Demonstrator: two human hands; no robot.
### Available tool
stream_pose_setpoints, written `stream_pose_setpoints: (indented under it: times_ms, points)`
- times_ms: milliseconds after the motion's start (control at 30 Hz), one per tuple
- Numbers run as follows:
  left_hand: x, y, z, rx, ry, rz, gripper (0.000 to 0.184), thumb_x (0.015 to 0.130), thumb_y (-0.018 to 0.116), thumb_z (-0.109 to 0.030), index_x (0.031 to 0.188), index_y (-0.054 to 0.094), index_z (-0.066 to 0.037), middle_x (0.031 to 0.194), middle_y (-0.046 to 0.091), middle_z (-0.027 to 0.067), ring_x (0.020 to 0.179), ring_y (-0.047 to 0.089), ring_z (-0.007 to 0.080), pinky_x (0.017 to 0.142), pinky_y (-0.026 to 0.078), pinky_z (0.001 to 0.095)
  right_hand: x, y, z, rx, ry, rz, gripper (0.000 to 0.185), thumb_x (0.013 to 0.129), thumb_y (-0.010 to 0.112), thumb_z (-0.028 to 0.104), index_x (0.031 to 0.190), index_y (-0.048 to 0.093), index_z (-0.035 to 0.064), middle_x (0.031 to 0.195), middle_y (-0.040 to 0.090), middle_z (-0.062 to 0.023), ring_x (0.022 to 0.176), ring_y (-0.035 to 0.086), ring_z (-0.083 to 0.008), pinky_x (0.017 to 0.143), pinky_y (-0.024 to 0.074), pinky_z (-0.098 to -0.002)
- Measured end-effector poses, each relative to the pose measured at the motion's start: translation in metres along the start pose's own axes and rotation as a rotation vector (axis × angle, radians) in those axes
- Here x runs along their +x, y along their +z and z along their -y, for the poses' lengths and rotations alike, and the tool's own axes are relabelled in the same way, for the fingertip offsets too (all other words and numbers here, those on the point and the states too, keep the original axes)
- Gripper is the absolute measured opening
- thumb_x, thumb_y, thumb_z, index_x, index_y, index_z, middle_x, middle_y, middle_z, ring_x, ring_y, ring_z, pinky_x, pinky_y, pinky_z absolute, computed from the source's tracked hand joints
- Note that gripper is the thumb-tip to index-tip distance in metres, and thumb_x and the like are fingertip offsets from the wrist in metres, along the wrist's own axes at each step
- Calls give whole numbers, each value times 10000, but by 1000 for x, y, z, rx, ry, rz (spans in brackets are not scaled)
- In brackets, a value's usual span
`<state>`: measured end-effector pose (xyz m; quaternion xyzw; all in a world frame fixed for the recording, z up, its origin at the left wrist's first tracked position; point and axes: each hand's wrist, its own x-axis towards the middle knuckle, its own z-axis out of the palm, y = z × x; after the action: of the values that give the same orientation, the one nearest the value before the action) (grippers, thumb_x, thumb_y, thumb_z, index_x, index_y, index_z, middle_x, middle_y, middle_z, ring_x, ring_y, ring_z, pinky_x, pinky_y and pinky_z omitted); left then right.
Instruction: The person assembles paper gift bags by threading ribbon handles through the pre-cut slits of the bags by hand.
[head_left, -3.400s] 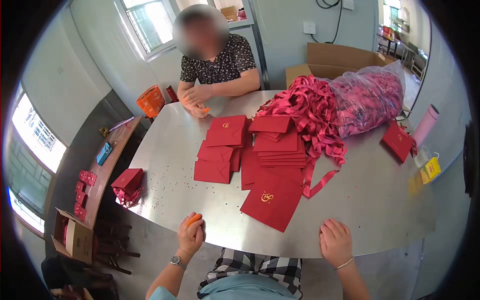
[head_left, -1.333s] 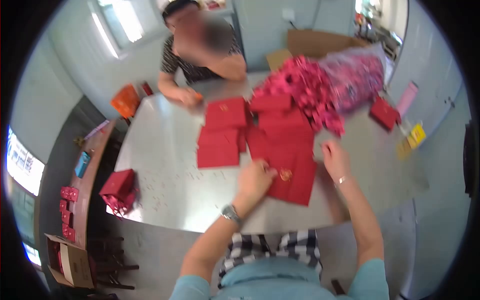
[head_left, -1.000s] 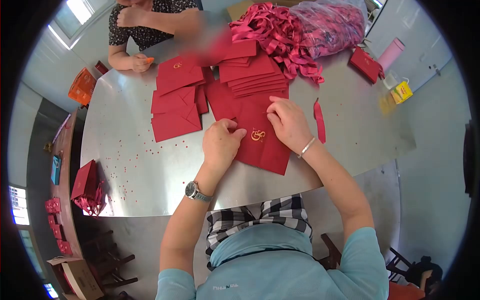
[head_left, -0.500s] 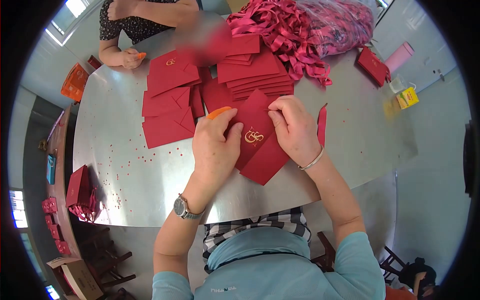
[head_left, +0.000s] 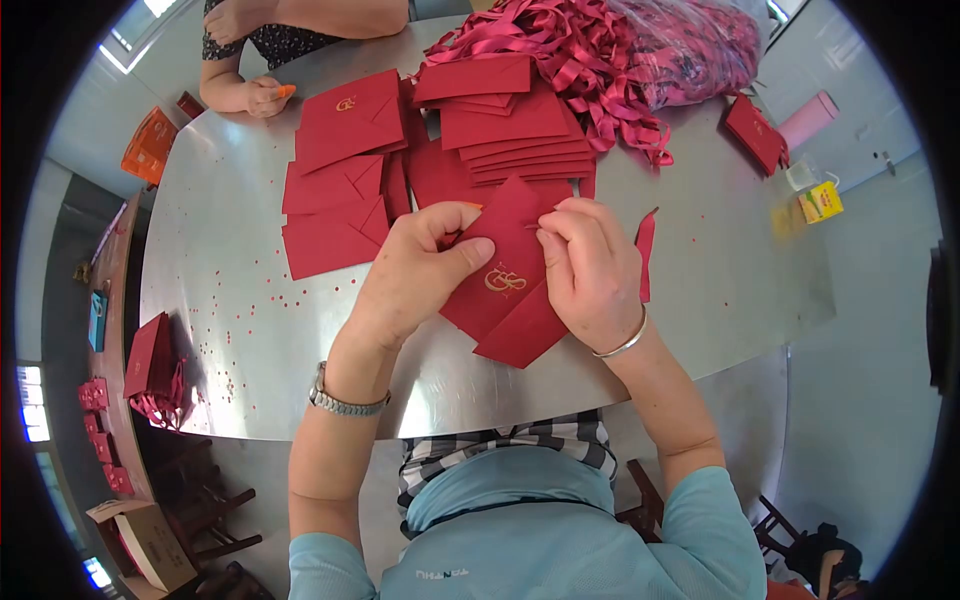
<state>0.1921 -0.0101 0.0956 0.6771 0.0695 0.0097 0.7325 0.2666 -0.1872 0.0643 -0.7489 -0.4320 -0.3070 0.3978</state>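
A flat red paper bag (head_left: 508,325) with a gold emblem is tilted between my hands above the table's near edge. My left hand (head_left: 405,265) grips its left side, thumb on the front and fingers behind, with an orange cover on a fingertip. At the bag's upper right edge, my right hand (head_left: 595,265) pinches thumb and forefinger around a thin red ribbon end. A length of red ribbon (head_left: 646,255) shows beyond that hand; whether it is the same piece is hidden.
Stacked red paper bags (head_left: 345,180) lie ahead, beside a heap of red ribbons (head_left: 540,40) and a plastic sack (head_left: 680,50). Another person's hand (head_left: 265,97) rests at the far left. Red paper dots scatter over the metal table (head_left: 250,390). A yellow carton (head_left: 820,202) stands right.
My left hand has shifted left and turned, its thumb now across the bag's front and the orange fingertip mostly behind it. The bag has tilted slightly. My right hand keeps its pinch.
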Motion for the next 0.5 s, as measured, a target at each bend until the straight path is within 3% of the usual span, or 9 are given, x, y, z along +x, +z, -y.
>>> stream_pose_setpoints:
  times_ms: [167, 233, 367, 500]
  points:
    - [1, -6, 12, -40, -4, -17, 178, 898, 624, -43, 1060, 668, 17, 920, 683, 14, 814, 611, 70, 749, 511, 232, 10, -5, 2, -74, -26, 11, 235, 703, 728, 0, 908, 620, 39, 1016, 628, -118, 919, 603, -325, 787, 492, -396]
    - [2, -7, 18, 3, -59, -55, 162, 899, 626, -45, 1043, 670, 14, 907, 680, 7, 801, 605, 69, 746, 510, 231, 14, -5, 4, -138, -187, -89, 220, 673, 710, 19, 879, 641, 55, 1052, 639, -111, 936, 595, -314, 804, 483, -390]
    - [5, -9, 30, -125, -50, -47, 138, 894, 638, -47, 1015, 669, 13, 899, 679, 14, 798, 607, 74, 744, 510, 231, 13, -3, 8, -155, -228, 116, 176, 689, 660, 54, 861, 659, 94, 826, 659, 1, 756, 613, -184, 682, 431, -332]
    - [4, -14, 43, -337, -111, -20, 114, 894, 638, -30, 997, 662, 11, 898, 679, 30, 809, 616, 80, 743, 511, 223, 10, 6, 2, -130, -152, 224, 139, 725, 674, 55, 856, 660, 99, 815, 655, -5, 738, 617, -180, 658, 418, -331]
